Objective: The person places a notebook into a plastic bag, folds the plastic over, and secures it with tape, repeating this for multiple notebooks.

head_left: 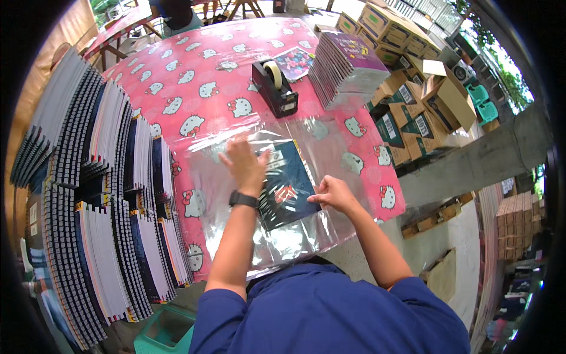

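Note:
A dark blue spiral notebook [287, 177] with a red design lies slightly tilted on a clear plastic sheet [227, 227] in front of me. My left hand [245, 165], with a black watch on its wrist, is open, fingers spread above the plastic beside the notebook's spiral edge. At the opposite edge, my right hand [333, 194] is closed in a pinch, thumb at the notebook's lower right side. Whether plastic is also between those fingers is hard to see. Glare off the plastic covers part of the notebook.
The table wears a pink cartoon-cat cloth [206, 106]. Tall stacks of spiral notebooks [103, 236] stand at the left. Beyond the plastic are a black tape dispenser [274, 91] and a stack of purple-covered notebooks [348, 71]. Cardboard boxes [410, 121] are piled at right; a green stool [162, 330] is below left.

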`<action>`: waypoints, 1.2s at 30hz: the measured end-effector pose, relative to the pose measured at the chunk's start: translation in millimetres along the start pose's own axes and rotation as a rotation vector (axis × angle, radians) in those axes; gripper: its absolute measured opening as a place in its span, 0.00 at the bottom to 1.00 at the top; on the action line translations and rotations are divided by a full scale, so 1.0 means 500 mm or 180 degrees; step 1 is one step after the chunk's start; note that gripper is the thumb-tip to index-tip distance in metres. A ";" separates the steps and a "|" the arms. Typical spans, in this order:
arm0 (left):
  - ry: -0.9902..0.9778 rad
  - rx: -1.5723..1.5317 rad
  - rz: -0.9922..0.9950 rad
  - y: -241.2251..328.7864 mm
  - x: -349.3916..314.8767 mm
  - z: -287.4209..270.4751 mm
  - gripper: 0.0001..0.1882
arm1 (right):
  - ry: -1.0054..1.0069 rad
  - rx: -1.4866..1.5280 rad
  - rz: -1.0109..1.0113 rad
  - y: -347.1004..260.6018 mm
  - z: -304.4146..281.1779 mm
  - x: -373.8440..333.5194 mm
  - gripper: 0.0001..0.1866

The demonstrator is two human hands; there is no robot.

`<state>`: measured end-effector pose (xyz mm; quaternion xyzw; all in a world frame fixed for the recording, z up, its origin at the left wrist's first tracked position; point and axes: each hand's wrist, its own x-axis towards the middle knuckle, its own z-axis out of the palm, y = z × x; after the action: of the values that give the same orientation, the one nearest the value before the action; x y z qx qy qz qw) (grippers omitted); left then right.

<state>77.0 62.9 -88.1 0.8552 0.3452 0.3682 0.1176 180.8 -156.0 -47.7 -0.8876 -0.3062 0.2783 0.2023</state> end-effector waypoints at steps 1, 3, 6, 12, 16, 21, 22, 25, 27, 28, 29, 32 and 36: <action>0.0516 -0.0383 -0.0014 -0.065 0.012 0.005 0.32 | 0.0018 0.0643 -0.0056 0.002 -0.001 0.012 0.20; 0.0649 -0.1035 -0.1177 -0.092 -0.011 0.000 0.25 | 0.0289 0.1788 -0.0200 0.071 0.001 0.069 0.14; -0.0415 -0.2830 -0.2165 -0.101 -0.044 -0.004 0.19 | 0.0664 0.2670 -0.0901 0.040 0.020 0.192 0.17; -0.1680 -0.3228 -0.1789 -0.093 -0.017 0.011 0.24 | -0.0038 0.3402 -0.1040 -0.039 0.057 0.327 0.28; -0.1145 -0.3285 -0.1685 -0.094 -0.007 0.011 0.21 | -0.0604 0.2300 -0.1217 -0.032 0.035 0.311 0.21; -0.1516 -0.3380 -0.2080 -0.088 -0.008 0.009 0.13 | -0.0734 0.2879 -0.0781 -0.028 0.032 0.311 0.16; -0.1544 -0.3381 -0.2119 -0.081 -0.003 0.011 0.13 | -0.0776 0.2802 -0.0803 -0.026 0.028 0.317 0.16; -0.1615 -0.3107 -0.2460 -0.073 0.023 0.015 0.11 | -0.0929 0.2454 -0.0927 -0.034 0.008 0.341 0.16; -0.1655 -0.2990 -0.2434 -0.075 0.044 0.016 0.12 | -0.0997 0.2058 -0.1015 -0.049 -0.005 0.359 0.16; -0.1719 -0.2885 -0.2397 -0.066 0.063 0.013 0.12 | -0.1001 0.2059 -0.0989 -0.053 -0.020 0.374 0.16; -0.2379 -0.2896 -0.2946 -0.064 0.091 0.009 0.12 | -0.1323 0.1617 -0.0852 -0.056 -0.040 0.392 0.16; -0.3120 -0.2603 -0.2637 -0.107 0.122 0.034 0.12 | -0.1679 0.1055 -0.0757 -0.059 -0.031 0.427 0.14; -0.3382 -0.1371 -0.1679 -0.153 0.145 0.082 0.15 | -0.1113 -0.0439 -0.1222 -0.103 -0.012 0.427 0.09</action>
<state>103.1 170.2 -112.2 0.7646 0.3571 -0.0869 0.5294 302.7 20.5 -94.7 -0.7634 -0.5175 0.3625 0.1345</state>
